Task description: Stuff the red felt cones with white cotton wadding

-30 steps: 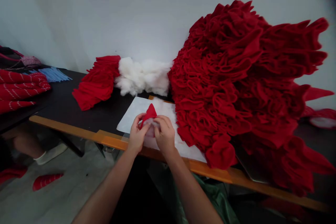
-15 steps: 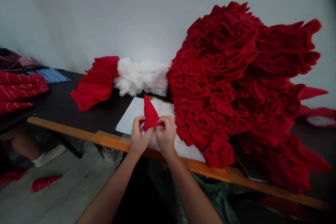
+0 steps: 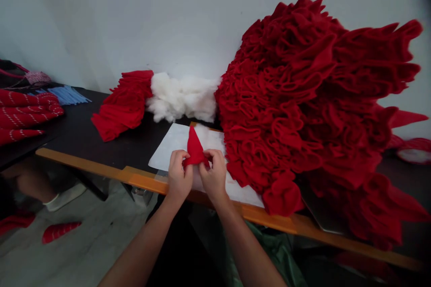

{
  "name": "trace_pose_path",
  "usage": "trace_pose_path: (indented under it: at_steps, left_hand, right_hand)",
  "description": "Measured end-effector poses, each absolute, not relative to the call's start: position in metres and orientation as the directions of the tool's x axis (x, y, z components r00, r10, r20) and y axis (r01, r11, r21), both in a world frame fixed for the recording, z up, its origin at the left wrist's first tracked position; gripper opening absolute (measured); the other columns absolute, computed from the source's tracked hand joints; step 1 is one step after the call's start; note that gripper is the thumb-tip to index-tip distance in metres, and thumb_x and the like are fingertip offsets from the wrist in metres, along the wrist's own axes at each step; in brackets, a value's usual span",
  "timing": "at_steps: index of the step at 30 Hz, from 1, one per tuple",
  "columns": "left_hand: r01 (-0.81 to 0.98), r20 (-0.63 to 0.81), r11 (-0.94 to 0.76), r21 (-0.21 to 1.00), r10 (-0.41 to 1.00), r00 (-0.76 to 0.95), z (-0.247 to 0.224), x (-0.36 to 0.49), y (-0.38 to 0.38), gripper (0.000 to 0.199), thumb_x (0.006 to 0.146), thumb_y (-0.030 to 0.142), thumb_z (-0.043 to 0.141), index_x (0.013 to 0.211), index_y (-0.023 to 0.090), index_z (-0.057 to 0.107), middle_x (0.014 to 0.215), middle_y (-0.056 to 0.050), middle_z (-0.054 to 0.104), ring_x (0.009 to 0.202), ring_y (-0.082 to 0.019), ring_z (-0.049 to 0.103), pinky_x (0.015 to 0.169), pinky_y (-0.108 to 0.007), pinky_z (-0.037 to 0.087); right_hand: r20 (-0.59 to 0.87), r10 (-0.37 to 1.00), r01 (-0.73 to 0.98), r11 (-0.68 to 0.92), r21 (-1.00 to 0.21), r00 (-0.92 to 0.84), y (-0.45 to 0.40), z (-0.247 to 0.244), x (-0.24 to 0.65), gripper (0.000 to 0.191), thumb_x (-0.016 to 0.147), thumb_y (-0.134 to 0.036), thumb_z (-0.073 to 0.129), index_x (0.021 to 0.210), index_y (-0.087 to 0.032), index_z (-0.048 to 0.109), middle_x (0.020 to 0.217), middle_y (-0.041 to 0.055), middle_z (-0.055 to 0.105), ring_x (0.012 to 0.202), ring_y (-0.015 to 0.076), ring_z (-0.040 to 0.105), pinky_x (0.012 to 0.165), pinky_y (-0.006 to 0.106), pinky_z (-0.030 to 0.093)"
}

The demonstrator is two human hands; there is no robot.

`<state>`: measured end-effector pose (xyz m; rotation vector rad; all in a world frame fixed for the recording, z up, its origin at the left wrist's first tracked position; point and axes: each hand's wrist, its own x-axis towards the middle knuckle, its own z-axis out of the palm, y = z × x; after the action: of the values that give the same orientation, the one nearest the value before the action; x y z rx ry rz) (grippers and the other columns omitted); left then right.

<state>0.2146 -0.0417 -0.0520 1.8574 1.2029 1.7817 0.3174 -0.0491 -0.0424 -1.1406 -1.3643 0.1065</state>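
A small red felt cone (image 3: 194,147) stands point up between my two hands, above a white sheet (image 3: 168,145) at the table's front edge. My left hand (image 3: 179,171) pinches its lower left edge. The lower right edge is pinched by my right hand (image 3: 214,170). Behind the sheet lies a heap of white stuffing (image 3: 183,96), and a small tuft (image 3: 202,132) rests on the sheet. To the right rises a large pile of red felt pieces (image 3: 286,98).
A smaller stack of red felt (image 3: 126,103) is left of the stuffing. Farther left are blue strips (image 3: 69,95) and red striped cloth (image 3: 27,110). A person's leg (image 3: 35,184) shows below the table (image 3: 101,168). Green cloth (image 3: 276,251) hangs beneath it.
The red cone now stands more upright, and its tip has shifted slightly right. My fingers have moved a little along its lower edge. Both hands still hold it.
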Motion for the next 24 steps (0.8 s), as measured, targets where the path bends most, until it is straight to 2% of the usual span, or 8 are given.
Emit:
trace_pose_path:
  at_steps: [2,6,9,13,18,21,23,24]
  left_hand:
    - [0.361,0.692,-0.626,0.691,0.717,-0.082,-0.052,0.217,-0.045,0.021,0.072,0.002,0.042,0.082,0.019,0.048,0.086,-0.004,0.051,0.084,-0.017,0.050,0.074,-0.030,0.044]
    - [0.326,0.686,-0.641,0.695,0.727,-0.032,-0.052,0.217,-0.047,0.022,0.072,0.004,0.046,0.087,0.020,0.047,0.090,-0.006,0.050,0.086,-0.018,0.051,0.074,-0.030,0.045]
    - [0.343,0.647,-0.592,0.730,0.759,-0.069,-0.051,0.214,-0.042,0.030,0.067,0.004,0.050,0.092,0.021,0.048,0.090,-0.005,0.051,0.086,-0.018,0.052,0.075,-0.030,0.045]
    - [0.448,0.596,-0.503,0.739,0.799,-0.086,-0.047,0.213,-0.034,0.023,0.066,0.005,0.048,0.082,0.021,0.052,0.081,-0.002,0.052,0.077,-0.018,0.051,0.070,-0.029,0.042]
    - [0.474,0.606,-0.490,0.731,0.786,-0.121,-0.048,0.217,-0.033,0.017,0.068,0.007,0.048,0.074,0.021,0.053,0.074,-0.001,0.052,0.071,-0.017,0.050,0.067,-0.028,0.040]
    - [0.310,0.622,-0.571,0.760,0.778,-0.092,-0.052,0.215,-0.035,0.014,0.067,0.009,0.054,0.075,0.021,0.053,0.078,-0.001,0.052,0.077,-0.016,0.051,0.073,-0.028,0.042]
    - [0.047,0.554,-0.553,0.832,0.825,-0.112,-0.054,0.210,-0.035,0.022,0.065,0.016,0.063,0.085,0.021,0.054,0.091,-0.003,0.054,0.089,-0.018,0.053,0.079,-0.029,0.044]
    - [-0.117,0.475,-0.490,0.864,0.870,-0.132,-0.054,0.207,-0.035,0.029,0.065,0.022,0.066,0.092,0.021,0.054,0.098,-0.005,0.054,0.095,-0.019,0.053,0.081,-0.030,0.045]
  right_hand:
    - [0.703,0.642,0.582,0.457,-0.672,0.306,-0.043,-0.041,0.316,0.034,0.061,-0.004,0.046,0.090,-0.019,0.056,0.083,0.0027,0.054,0.075,0.0162,0.053,0.068,0.029,0.046]
    - [0.710,0.644,0.615,0.446,-0.651,0.285,-0.038,-0.036,0.318,0.028,0.060,-0.004,0.044,0.079,-0.019,0.058,0.078,0.0027,0.055,0.074,0.0167,0.054,0.066,0.028,0.046]
    - [0.727,0.643,0.611,0.482,-0.628,0.240,-0.041,-0.037,0.318,0.028,0.060,-0.005,0.045,0.080,-0.019,0.058,0.080,0.0030,0.055,0.074,0.0169,0.054,0.066,0.029,0.046]
    - [0.744,0.653,0.607,0.535,-0.588,0.145,-0.045,-0.042,0.315,0.032,0.065,-0.005,0.045,0.090,-0.020,0.059,0.087,0.0050,0.054,0.080,0.0176,0.056,0.070,0.030,0.048]
    - [0.675,0.703,0.659,0.401,-0.636,0.224,-0.041,-0.042,0.315,0.031,0.064,-0.007,0.045,0.089,-0.018,0.060,0.085,0.0060,0.055,0.078,0.0188,0.055,0.069,0.031,0.047]
    - [0.646,0.700,0.568,0.411,-0.712,0.304,-0.040,-0.038,0.318,0.029,0.061,-0.008,0.045,0.083,-0.019,0.060,0.080,0.0037,0.056,0.074,0.0168,0.054,0.066,0.029,0.047]
    - [0.580,0.731,0.426,0.425,-0.799,0.358,-0.041,-0.034,0.321,0.026,0.062,-0.011,0.047,0.083,-0.018,0.060,0.079,0.0025,0.057,0.071,0.0155,0.054,0.063,0.027,0.047]
    - [0.522,0.766,0.328,0.417,-0.847,0.376,-0.041,-0.032,0.322,0.024,0.062,-0.013,0.049,0.083,-0.018,0.059,0.078,0.0020,0.058,0.068,0.0149,0.054,0.060,0.027,0.047]
